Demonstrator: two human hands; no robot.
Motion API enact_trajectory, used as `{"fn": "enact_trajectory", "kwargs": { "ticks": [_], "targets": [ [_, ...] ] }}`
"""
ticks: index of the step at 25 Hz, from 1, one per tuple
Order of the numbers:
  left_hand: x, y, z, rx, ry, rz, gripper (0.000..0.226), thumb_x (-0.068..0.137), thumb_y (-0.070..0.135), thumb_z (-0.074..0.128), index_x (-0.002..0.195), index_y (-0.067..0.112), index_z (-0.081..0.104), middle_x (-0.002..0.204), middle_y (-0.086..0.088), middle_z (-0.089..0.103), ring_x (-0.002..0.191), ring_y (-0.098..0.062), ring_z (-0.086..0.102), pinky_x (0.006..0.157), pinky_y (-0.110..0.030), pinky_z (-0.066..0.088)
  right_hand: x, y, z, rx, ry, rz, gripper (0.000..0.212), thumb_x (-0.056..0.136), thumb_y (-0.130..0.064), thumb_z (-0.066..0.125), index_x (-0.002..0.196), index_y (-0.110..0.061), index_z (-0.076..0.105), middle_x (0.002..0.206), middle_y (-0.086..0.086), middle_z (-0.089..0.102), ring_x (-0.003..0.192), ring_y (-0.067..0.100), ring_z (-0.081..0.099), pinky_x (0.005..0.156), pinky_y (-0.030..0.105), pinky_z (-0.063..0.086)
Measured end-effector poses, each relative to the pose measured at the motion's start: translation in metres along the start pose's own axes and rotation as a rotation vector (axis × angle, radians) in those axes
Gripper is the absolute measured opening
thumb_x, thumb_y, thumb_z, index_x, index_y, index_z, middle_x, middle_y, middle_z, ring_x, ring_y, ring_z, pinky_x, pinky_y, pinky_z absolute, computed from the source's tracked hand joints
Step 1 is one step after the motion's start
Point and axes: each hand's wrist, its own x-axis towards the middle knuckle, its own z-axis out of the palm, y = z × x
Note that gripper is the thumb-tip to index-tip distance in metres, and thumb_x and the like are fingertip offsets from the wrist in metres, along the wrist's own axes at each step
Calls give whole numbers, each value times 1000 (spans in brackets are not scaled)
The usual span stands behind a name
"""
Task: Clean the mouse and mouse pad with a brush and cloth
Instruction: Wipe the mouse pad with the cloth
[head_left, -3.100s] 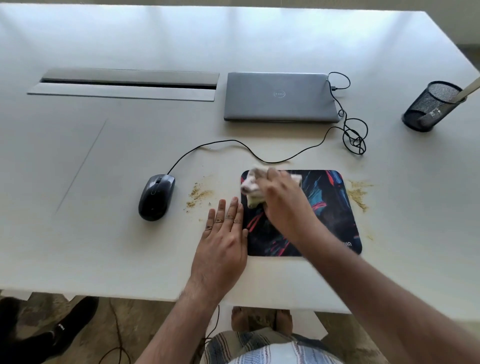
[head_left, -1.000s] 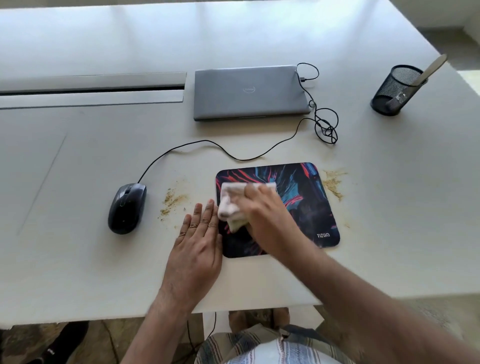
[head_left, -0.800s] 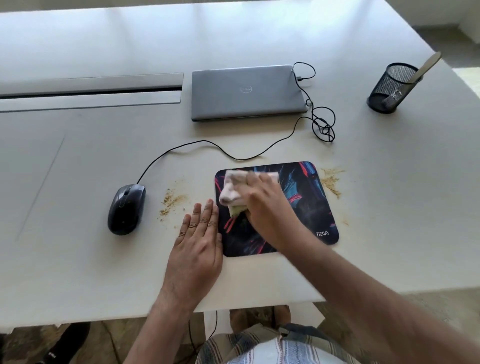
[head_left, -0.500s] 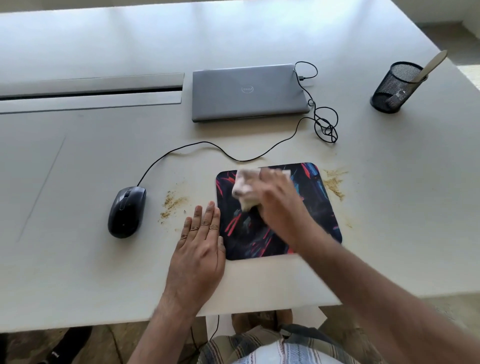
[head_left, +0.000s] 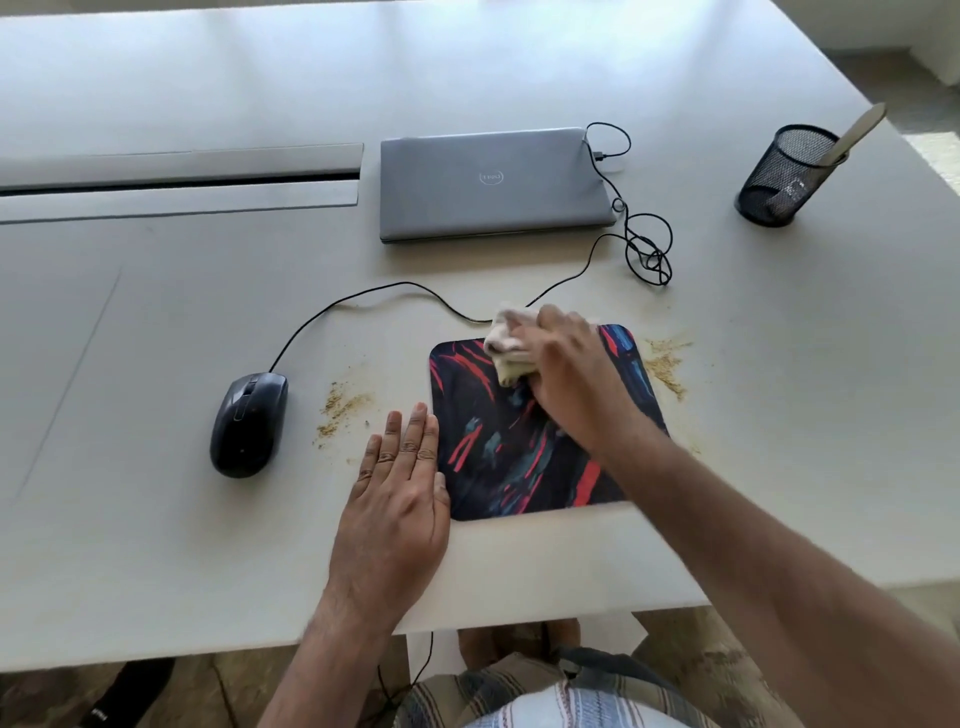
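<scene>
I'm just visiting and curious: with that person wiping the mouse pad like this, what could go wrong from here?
The right hand rubs the cloth at the far edge of the mouse pad, close to the mouse cable; a long stroke might snag it. Crumb piles lie on the table either side of the pad, so wiping outward could drag grit back on. The left hand only steadies one edge, so the pad may slide.

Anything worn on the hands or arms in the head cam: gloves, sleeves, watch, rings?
Nothing worn. The left hand and right hand are bare, without gloves. Both forearms are bare as far as the frame shows, with no sleeves or watch. No ring is evident, though the right hand is motion-blurred.
</scene>
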Motion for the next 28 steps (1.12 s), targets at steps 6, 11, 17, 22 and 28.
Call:
{"fn": "enact_trajectory", "kwargs": {
  "ticks": [6, 11, 17, 22, 28],
  "targets": [
    [0, 0, 1, 5, -3, 5, 60, 107, 31, 18, 164, 11, 13, 173, -3, 7, 160, -16, -3, 128, -41, 11, -103, -37, -19, 83, -76, -68, 46, 81, -3, 80, 126, -5, 69, 117, 11, 68, 99, 28, 62, 84, 44, 59],
    [0, -1, 1, 2, 10, 12, 60, 107, 30, 21, 163, 11, 15, 172, -3, 10, 160, -16, 0, 128, -41, 13, -22, -3, -8, 6, -30, 7, 48, 87, 0, 72, 134, -5, 65, 114, 12, 64, 94, 25, 59, 84, 40, 57],
    [0, -1, 1, 5, 21, 7, 61, 106, 30, 22, 163, 10, 16, 172, -4, 11, 160, -17, 2, 128, -43, 16, -81, -21, -20, 61, -71, 73, 52, 80, -1, 78, 131, -6, 66, 111, 11, 65, 93, 27, 60, 83, 44, 58],
    [-1, -2, 3, 6, 21, 20, 61, 105, 29, 22, 163, 10, 17, 172, -5, 12, 160, -19, 4, 128, -44, 16, -77, -3, -22, 45, -23, 80, 41, 78, -1, 80, 118, -5, 71, 102, 10, 62, 85, 24, 57, 74, 41, 58],
    [0, -2, 3, 20, 28, 20, 61, 105, 30, 21, 163, 10, 16, 172, -5, 12, 160, -19, 3, 128, -44, 14, -42, 13, -24, -17, -45, 211, 42, 84, -3, 75, 125, -7, 67, 106, 10, 58, 92, 26, 58, 84, 44, 57]
  ]
}}
